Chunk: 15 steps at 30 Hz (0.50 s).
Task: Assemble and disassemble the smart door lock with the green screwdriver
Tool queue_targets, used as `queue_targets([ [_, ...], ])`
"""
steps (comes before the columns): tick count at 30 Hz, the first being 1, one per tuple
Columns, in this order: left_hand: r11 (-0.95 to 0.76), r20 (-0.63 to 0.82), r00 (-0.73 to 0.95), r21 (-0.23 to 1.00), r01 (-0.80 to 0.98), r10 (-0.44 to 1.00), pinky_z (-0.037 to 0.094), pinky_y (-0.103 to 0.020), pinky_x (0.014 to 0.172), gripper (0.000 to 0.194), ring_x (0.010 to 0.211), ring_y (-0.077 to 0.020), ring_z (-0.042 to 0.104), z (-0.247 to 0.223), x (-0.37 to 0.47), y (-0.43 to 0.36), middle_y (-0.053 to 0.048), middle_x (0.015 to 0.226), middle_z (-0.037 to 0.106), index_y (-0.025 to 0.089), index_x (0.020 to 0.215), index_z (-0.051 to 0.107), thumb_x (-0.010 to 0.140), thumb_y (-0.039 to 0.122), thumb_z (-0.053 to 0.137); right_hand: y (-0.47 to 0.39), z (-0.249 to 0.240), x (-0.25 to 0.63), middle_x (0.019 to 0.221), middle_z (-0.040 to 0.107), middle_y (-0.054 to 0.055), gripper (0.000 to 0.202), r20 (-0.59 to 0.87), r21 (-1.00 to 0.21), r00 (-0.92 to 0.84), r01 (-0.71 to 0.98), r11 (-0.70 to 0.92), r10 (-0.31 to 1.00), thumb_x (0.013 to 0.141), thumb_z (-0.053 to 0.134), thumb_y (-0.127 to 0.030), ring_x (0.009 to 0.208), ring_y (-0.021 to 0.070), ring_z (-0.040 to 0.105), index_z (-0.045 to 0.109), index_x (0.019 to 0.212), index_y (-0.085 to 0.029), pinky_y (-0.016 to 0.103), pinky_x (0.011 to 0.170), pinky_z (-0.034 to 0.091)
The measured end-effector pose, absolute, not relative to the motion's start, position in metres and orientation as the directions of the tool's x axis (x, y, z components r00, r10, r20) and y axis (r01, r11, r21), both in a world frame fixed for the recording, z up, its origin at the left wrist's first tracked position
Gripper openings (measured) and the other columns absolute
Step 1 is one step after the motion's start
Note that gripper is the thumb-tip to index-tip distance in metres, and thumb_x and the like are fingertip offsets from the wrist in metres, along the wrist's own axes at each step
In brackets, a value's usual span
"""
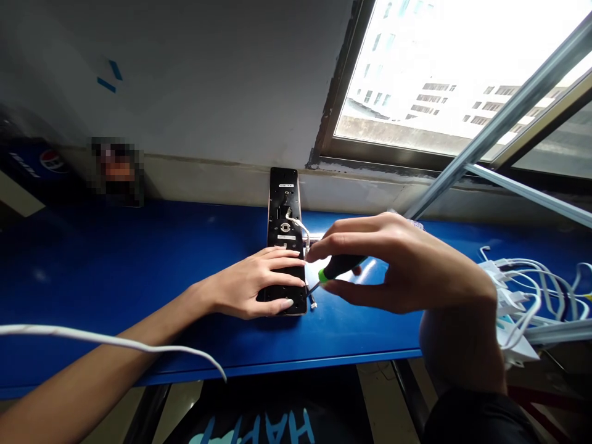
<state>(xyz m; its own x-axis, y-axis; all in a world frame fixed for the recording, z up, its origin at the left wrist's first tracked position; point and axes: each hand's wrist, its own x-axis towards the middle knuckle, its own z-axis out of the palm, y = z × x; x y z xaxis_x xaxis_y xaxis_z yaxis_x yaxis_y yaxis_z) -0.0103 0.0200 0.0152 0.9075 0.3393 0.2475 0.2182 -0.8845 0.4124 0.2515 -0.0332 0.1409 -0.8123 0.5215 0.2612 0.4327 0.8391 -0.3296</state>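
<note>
A long black lock panel [277, 203] lies on the blue table, with a round metal fitting, small labels and a white cable [300, 226] coming out of its middle. My left hand [259, 280] rests across its lower half, fingers spread and laid flat, hiding part of the surface. In my right hand [393, 259] is a black and green screwdriver [340, 265], gripped by the handle. Its shaft points down and left to the panel's lower right edge; whether the tip touches a screw I cannot tell. A small dark connector [314, 304] sticks out beside that edge.
The blue table [115, 265] runs along a wall under a window [416, 111]. White adapters and cables [522, 296] are bundled at the right by a metal frame [499, 117]. Another white cable [115, 338] crosses over my left forearm. A pixelated object [118, 171] stands at back left.
</note>
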Motion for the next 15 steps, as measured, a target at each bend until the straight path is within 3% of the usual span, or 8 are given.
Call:
queue_targets([
  [3,-0.886,0.245,0.909,0.410,0.218,0.337,0.026,-0.055,0.130,0.045,0.152,-0.0344,0.039,0.0146,-0.0102,0.0201,-0.005,0.161,0.050,0.031,0.142,0.064,0.098,0.042,0.064,-0.0339,0.1412,0.2515,0.092,0.075,0.003,0.013,0.272,-0.319,-0.817,0.421,0.849,0.508,0.098,0.067,-0.023,0.073,0.0104,0.068,0.074,0.109,-0.019,0.021,0.065,0.052],
  [6,-0.885,0.252,0.907,0.413,0.215,0.337,0.026,-0.055,0.130,0.045,0.153,-0.0351,0.038,0.0138,-0.0097,0.0204,-0.006,0.161,0.050,0.030,0.142,0.065,0.098,0.041,0.064,-0.0344,0.1419,0.2514,0.103,0.076,0.004,0.029,0.257,-0.321,-0.818,0.431,0.844,0.515,0.093,0.068,-0.014,0.082,0.0122,0.070,0.070,0.121,-0.019,0.023,0.071,0.054],
  [8,-0.883,0.252,0.907,0.417,0.215,0.339,0.025,-0.056,0.130,0.045,0.153,-0.0355,0.038,0.0135,-0.0093,0.0207,-0.006,0.161,0.051,0.031,0.142,0.064,0.098,0.042,0.064,-0.0339,0.1418,0.2509,0.103,0.075,0.005,0.032,0.256,-0.320,-0.805,0.451,0.833,0.535,0.091,0.072,-0.018,0.082,0.0132,0.070,0.070,0.122,-0.019,0.024,0.072,0.055],
  [11,-0.881,0.250,0.907,0.421,0.214,0.339,0.024,-0.057,0.130,0.046,0.153,-0.0354,0.039,0.0135,-0.0093,0.0209,-0.006,0.162,0.050,0.031,0.143,0.064,0.098,0.042,0.064,-0.0320,0.1406,0.2499,0.091,0.074,0.003,0.018,0.278,-0.314,-0.788,0.465,0.828,0.549,0.096,0.071,-0.027,0.072,0.0115,0.067,0.074,0.112,-0.019,0.023,0.066,0.053],
  [13,-0.882,0.253,0.907,0.421,0.211,0.337,0.024,-0.057,0.130,0.045,0.153,-0.0353,0.039,0.0136,-0.0096,0.0209,-0.006,0.162,0.049,0.031,0.142,0.065,0.098,0.042,0.064,-0.0312,0.1401,0.2496,0.093,0.075,0.003,0.019,0.276,-0.319,-0.790,0.461,0.828,0.547,0.096,0.068,-0.020,0.073,0.0112,0.068,0.073,0.115,-0.019,0.022,0.065,0.052],
  [15,-0.882,0.256,0.906,0.421,0.210,0.338,0.024,-0.056,0.130,0.045,0.152,-0.0354,0.040,0.0136,-0.0099,0.0208,-0.006,0.161,0.050,0.030,0.141,0.065,0.098,0.042,0.064,-0.0315,0.1401,0.2495,0.102,0.075,0.004,0.033,0.266,-0.326,-0.800,0.450,0.832,0.537,0.090,0.068,-0.012,0.080,0.0123,0.069,0.069,0.122,-0.019,0.022,0.069,0.054],
])
